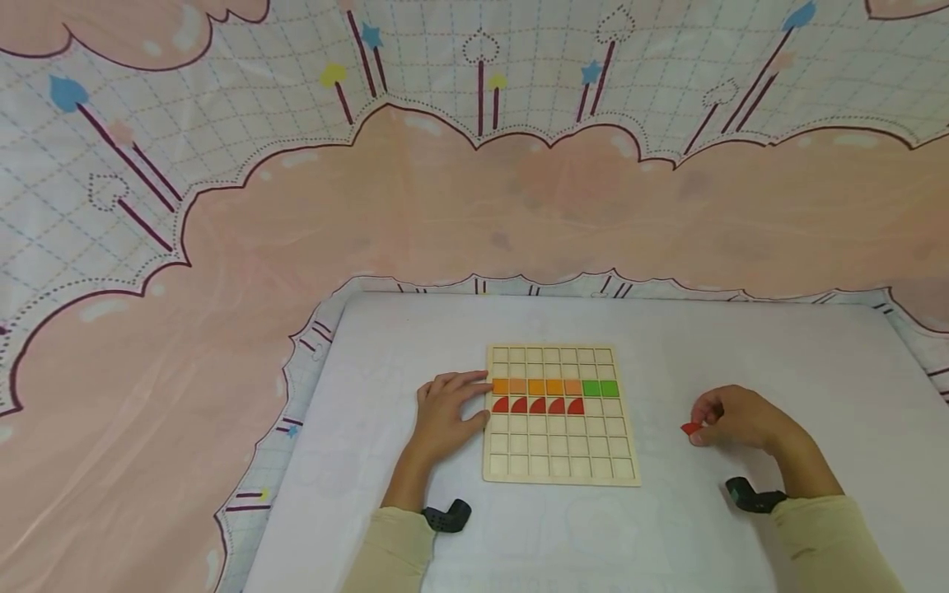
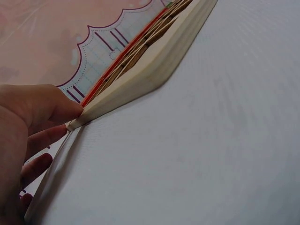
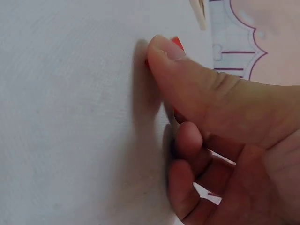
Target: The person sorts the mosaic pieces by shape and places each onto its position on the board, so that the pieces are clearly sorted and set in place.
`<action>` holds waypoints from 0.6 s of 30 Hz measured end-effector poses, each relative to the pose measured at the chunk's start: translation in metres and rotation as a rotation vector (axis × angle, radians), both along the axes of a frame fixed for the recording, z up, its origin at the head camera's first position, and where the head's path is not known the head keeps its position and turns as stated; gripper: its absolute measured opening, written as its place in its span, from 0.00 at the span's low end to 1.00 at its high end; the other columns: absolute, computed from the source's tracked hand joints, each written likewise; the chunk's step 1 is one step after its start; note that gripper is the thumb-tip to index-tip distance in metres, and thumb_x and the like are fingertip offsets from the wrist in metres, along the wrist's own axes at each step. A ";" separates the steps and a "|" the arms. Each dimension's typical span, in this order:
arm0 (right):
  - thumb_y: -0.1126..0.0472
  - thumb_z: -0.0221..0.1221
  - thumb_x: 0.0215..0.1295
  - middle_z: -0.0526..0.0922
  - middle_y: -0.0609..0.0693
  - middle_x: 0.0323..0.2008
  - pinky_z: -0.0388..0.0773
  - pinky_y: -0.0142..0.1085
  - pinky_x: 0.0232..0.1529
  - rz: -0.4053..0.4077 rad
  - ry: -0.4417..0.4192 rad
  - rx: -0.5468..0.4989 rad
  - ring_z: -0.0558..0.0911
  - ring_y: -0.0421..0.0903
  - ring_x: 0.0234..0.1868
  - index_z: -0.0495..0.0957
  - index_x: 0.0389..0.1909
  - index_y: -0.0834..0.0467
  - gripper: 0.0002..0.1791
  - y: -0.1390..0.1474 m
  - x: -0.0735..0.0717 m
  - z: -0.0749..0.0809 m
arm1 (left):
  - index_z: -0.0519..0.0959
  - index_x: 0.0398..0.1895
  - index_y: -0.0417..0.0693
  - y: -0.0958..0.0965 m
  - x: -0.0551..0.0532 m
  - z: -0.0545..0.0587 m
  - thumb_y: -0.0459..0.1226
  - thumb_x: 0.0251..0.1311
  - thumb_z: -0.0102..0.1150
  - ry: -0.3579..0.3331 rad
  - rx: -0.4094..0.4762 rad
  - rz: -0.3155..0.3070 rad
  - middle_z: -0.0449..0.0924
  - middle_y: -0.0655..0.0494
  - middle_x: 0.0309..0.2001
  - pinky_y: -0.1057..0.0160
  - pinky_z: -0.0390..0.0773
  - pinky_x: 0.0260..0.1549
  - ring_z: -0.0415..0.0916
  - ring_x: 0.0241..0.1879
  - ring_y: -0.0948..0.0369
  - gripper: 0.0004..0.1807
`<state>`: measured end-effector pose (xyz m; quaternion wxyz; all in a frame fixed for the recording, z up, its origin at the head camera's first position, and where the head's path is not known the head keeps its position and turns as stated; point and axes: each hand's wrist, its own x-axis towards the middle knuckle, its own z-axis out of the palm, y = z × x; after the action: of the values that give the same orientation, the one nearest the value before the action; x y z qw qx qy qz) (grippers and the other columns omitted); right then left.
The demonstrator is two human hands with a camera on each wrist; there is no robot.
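A square wooden grid board [image 1: 561,480] lies on the white table. One row carries orange tiles [image 1: 546,387] and two green tiles [image 1: 600,388]. Below it, red quarter-circle pieces [image 1: 538,405] fill the row from the left, with two bare cells at its right end. The left hand [image 1: 442,416] touches the board's left edge with spread fingers and thumb, seen at the board's corner in the left wrist view. Right of the board, the right hand [image 1: 741,418] pinches a small red piece [image 1: 690,428] between thumb and fingers. The thumb hides most of this piece in the right wrist view.
The white tabletop [image 1: 400,329] surrounds the board. Behind it hangs a peach and white patterned cloth [image 1: 519,206], which also shows along the table's left side. Each wrist wears a small black device, one on the left [image 1: 448,516] and one on the right [image 1: 750,497].
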<state>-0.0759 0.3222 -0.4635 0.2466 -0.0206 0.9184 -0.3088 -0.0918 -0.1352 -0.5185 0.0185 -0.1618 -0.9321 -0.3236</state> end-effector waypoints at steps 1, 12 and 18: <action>0.57 0.75 0.54 0.75 0.50 0.31 0.66 0.39 0.34 0.009 0.016 0.005 0.71 0.48 0.37 0.80 0.33 0.58 0.14 0.000 0.001 0.000 | 0.85 0.57 0.59 0.000 0.000 0.000 0.41 0.57 0.68 -0.003 -0.003 0.001 0.77 0.63 0.67 0.37 0.54 0.65 0.68 0.66 0.53 0.21; 0.56 0.72 0.58 0.74 0.47 0.29 0.67 0.33 0.33 0.012 0.138 -0.073 0.72 0.41 0.33 0.84 0.42 0.53 0.12 -0.011 0.006 -0.002 | 0.85 0.57 0.59 0.001 0.000 -0.002 0.41 0.57 0.68 0.001 -0.007 0.004 0.77 0.63 0.67 0.37 0.53 0.65 0.68 0.65 0.53 0.22; 0.56 0.68 0.64 0.82 0.47 0.36 0.72 0.31 0.39 0.018 0.178 -0.159 0.74 0.40 0.39 0.87 0.47 0.50 0.11 -0.028 0.004 -0.004 | 0.85 0.57 0.59 0.000 -0.001 -0.003 0.42 0.57 0.68 0.003 -0.013 0.007 0.77 0.63 0.67 0.38 0.54 0.65 0.68 0.66 0.53 0.22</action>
<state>-0.0723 0.2943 -0.4676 0.1645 -0.0758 0.9091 -0.3751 -0.0928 -0.1353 -0.5212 0.0197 -0.1593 -0.9347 -0.3170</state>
